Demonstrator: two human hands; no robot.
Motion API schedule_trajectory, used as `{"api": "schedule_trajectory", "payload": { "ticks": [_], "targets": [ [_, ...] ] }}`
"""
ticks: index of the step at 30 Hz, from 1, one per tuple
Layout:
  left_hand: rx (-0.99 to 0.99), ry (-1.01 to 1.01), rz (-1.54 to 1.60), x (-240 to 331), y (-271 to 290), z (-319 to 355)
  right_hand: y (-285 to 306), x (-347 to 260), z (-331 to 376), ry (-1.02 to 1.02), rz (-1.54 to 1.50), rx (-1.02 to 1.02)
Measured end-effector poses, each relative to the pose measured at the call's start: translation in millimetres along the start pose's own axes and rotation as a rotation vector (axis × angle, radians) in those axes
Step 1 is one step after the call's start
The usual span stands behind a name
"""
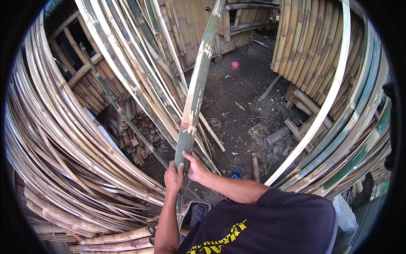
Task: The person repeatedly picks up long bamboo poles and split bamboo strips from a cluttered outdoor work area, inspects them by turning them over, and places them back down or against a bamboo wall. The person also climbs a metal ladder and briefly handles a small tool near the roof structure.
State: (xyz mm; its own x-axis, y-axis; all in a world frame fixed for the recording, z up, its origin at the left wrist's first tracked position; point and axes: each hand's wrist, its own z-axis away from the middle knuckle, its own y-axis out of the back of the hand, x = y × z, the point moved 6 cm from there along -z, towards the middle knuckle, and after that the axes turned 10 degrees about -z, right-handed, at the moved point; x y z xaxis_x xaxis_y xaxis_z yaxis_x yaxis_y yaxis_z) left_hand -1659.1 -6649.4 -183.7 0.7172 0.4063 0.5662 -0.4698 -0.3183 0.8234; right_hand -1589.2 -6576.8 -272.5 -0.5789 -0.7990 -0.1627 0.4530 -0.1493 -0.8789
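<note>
A long split bamboo pole (197, 93), green with pale scraped patches, rises from near my body toward the far top of the view. My left hand (173, 177) is closed around its lower part from the left. Just above and to the right, my right hand (194, 166) grips the same pole, its thumb along the face. Below the hands the pole's end runs down beside a pale-rimmed container (195, 216) with something dark inside. Behind the pole, a bundle of split bamboo strips (135, 80) leans at a slant.
Stacks of bent-looking bamboo strips (63, 127) fill the left, and more bamboo lengths (359, 122) stand on the right. Bamboo walls (311, 46) enclose the yard. On the dirt floor (237, 110) lie a pink bowl (235, 64), loose bamboo pieces (279, 135) and scraps.
</note>
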Motion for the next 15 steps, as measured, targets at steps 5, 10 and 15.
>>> {"api": "schedule_trajectory", "payload": {
  "ticks": [5, 10, 15],
  "targets": [
    [-0.058, 0.008, -0.212, 66, -42, -70, 11, -88, -38, -0.003, -0.08, 0.035],
    [-0.128, -0.033, -0.25, 136, -126, -183, 41, -214, -110, -0.057, -0.179, 0.037],
    [-0.275, -0.015, -0.236, 225, -231, -305, 75, -361, -170, -0.112, -0.199, 0.192]
  ]
}}
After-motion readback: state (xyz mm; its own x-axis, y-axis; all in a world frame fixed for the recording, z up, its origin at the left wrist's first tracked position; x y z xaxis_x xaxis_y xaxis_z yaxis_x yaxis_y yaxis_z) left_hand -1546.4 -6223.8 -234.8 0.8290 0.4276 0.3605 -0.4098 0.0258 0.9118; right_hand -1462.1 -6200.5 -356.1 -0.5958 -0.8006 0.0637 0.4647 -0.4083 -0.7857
